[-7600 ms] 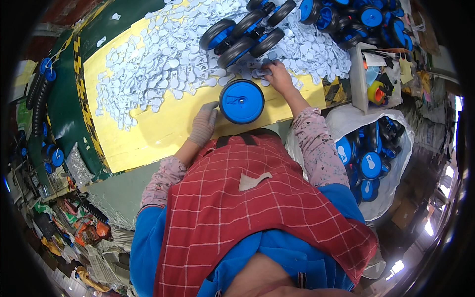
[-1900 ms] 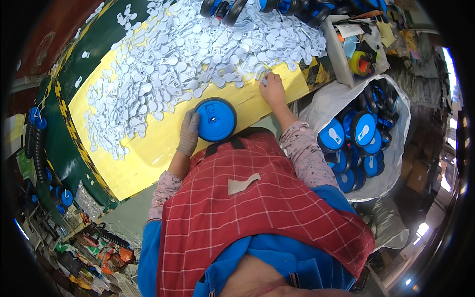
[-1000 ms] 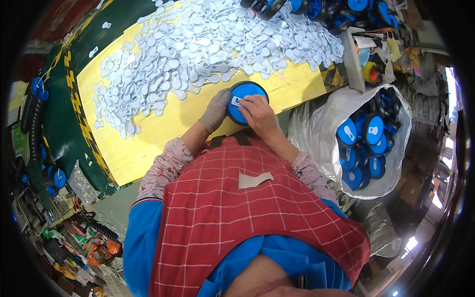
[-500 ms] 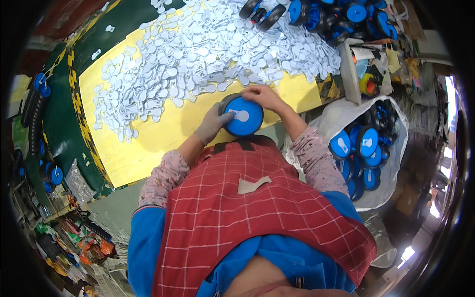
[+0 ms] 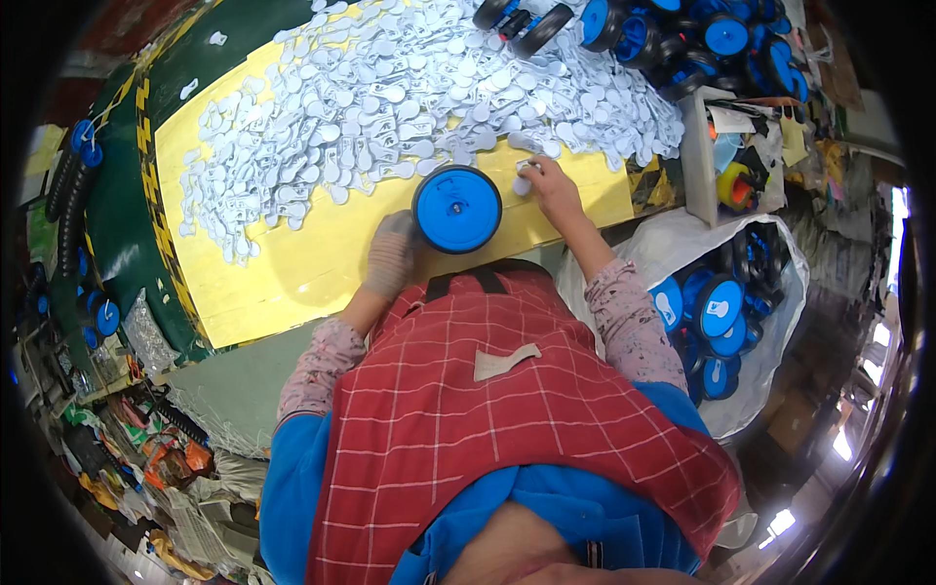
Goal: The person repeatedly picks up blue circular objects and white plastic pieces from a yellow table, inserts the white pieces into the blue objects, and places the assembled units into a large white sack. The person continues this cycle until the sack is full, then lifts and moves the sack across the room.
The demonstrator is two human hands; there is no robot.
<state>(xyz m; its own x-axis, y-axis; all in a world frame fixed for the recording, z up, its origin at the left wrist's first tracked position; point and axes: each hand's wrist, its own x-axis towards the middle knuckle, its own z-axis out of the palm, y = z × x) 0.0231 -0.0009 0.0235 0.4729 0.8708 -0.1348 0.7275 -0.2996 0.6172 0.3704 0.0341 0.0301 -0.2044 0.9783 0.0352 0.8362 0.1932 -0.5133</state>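
Observation:
A wheel with a blue hub and black tyre (image 5: 457, 212) is held over the yellow board just in front of me. Its visible blue face has a small hole at the centre and no pale piece on it. My gloved left hand (image 5: 392, 251) grips the wheel's left edge, with the fingertips partly hidden behind the rim. To the right of the wheel, my bare right hand (image 5: 554, 193) pinches a small pale keyhole-shaped piece (image 5: 524, 181). A broad heap of similar pale pieces (image 5: 419, 97) spreads across the board beyond both hands.
Yellow board (image 5: 283, 292) lies on a green table edged with black-and-yellow tape. More blue-and-black wheels (image 5: 725, 35) are piled at the far right. A white sack (image 5: 775, 366) on the right holds several wheels, some bearing pale pieces. A box of scraps (image 5: 704, 161) stands above it.
Half a second ago the wheel showed a pale piece on its face; now a bare face shows. My right hand has moved off the rim to the right and now holds a pale piece.

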